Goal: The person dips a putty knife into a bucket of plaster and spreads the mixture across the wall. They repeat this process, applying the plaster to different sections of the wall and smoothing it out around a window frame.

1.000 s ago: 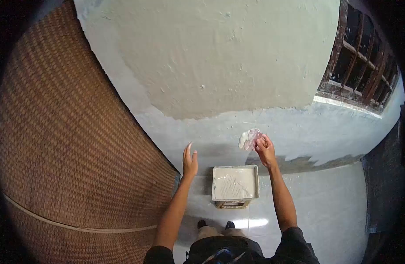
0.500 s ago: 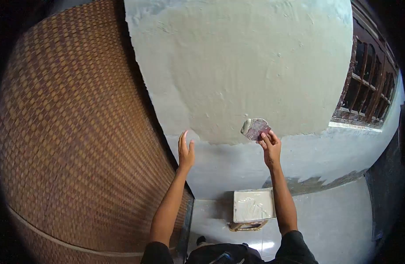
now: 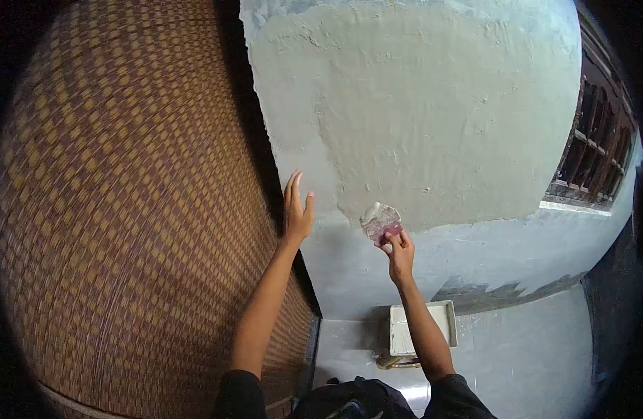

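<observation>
Pinched between the thumb and fingers of my right hand [image 3: 399,257] is a flat reddish putty scraper [image 3: 381,222], smeared with pale putty. It overlaps the lower left border of a beige putty coat [image 3: 433,119] on the wall [image 3: 293,133]. My left hand [image 3: 298,209] is raised near the wall's left edge, empty, its fingers stretched upward and thumb apart. Below my right forearm, a tray of whitish putty [image 3: 443,321] rests on a small stool [image 3: 398,362], partly hidden by that arm.
A brown woven panel [image 3: 140,209] fills the left side, with a dark gap between it and the wall. At the right is a dark wooden window [image 3: 594,140] with bars. Grey floor tiles [image 3: 524,342] lie below, and bare grey patches show at the wall's foot.
My right hand has moved left and slightly down with the scraper, which is now tilted differently. My left hand has risen toward the wall's edge. The view has shifted left.
</observation>
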The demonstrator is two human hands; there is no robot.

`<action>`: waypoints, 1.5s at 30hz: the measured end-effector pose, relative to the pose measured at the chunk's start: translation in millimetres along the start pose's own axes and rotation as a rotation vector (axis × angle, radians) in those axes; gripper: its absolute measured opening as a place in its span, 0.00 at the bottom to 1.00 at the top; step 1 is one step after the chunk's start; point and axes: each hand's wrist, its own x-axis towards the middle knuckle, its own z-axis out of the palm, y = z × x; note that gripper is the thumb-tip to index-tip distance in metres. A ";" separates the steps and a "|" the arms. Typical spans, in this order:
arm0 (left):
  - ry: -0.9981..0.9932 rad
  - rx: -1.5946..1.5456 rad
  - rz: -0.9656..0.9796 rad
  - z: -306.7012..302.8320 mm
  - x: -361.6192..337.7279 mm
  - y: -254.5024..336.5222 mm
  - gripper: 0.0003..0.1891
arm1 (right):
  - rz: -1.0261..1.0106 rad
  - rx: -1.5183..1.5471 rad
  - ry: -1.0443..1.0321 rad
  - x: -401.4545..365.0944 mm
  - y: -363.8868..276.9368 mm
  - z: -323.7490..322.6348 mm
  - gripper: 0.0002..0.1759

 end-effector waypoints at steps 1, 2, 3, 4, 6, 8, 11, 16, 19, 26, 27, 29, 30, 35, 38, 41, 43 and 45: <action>-0.010 0.000 0.005 -0.9 3.1 1.9 0.28 | 0.005 0.002 -0.006 -0.6 2.5 3.4 0.13; -0.007 0.008 0.005 -2.2 7.2 3.5 0.28 | 0.030 -0.007 -0.004 -0.4 5.4 7.3 0.12; -0.018 0.037 0.049 -3.1 10.6 4.0 0.29 | 0.055 -0.014 0.001 -1.5 7.4 12.2 0.11; -0.031 0.065 0.093 -4.0 13.6 4.0 0.29 | 0.048 0.004 -0.018 -3.4 8.9 15.8 0.12; -0.029 0.097 0.107 -6.0 20.5 1.6 0.30 | 0.041 -0.008 -0.014 -4.6 17.2 20.0 0.12; -0.037 0.117 0.120 -6.1 26.4 -2.3 0.30 | 0.034 -0.026 0.005 -9.8 28.6 21.1 0.12; -0.021 0.105 0.213 -5.0 42.5 -11.5 0.31 | 0.018 -0.100 -0.003 -10.7 45.2 26.5 0.11; 0.001 0.177 0.267 -7.1 61.9 -28.1 0.33 | -0.066 -0.221 0.102 -17.7 74.4 37.8 0.14; 0.002 0.222 0.314 -5.4 66.7 -42.3 0.33 | -0.176 -0.395 0.229 -25.0 86.3 51.9 0.14; -0.023 0.222 0.349 2.9 54.2 -63.8 0.32 | -0.412 -0.663 0.577 -24.5 138.8 78.5 0.17; -0.044 0.221 0.350 5.9 50.8 -67.5 0.33 | -0.442 -0.742 0.630 -22.0 143.1 82.4 0.19; -0.079 0.214 0.343 9.6 44.5 -71.5 0.33 | -0.447 -0.788 0.652 -16.4 152.0 86.2 0.20; -0.087 0.213 0.357 9.8 43.5 -72.0 0.33 | -0.526 -0.829 0.670 -11.0 155.4 89.5 0.19; -0.139 0.181 0.356 14.9 36.8 -74.7 0.34 | -0.730 -0.976 0.703 6.1 175.1 98.9 0.19; -0.157 0.173 0.360 19.1 33.4 -78.6 0.34 | -0.752 -1.055 0.673 16.9 182.2 99.7 0.23; -0.182 0.138 0.376 18.7 33.7 -82.2 0.34 | -0.799 -1.118 0.629 27.2 189.0 96.9 0.26; -0.168 0.137 0.385 18.5 34.1 -82.9 0.34 | -0.753 -1.193 0.626 31.4 192.7 95.8 0.29; -0.178 0.144 0.379 18.6 33.8 -82.0 0.34 | -0.748 -1.214 0.626 34.6 194.2 94.6 0.29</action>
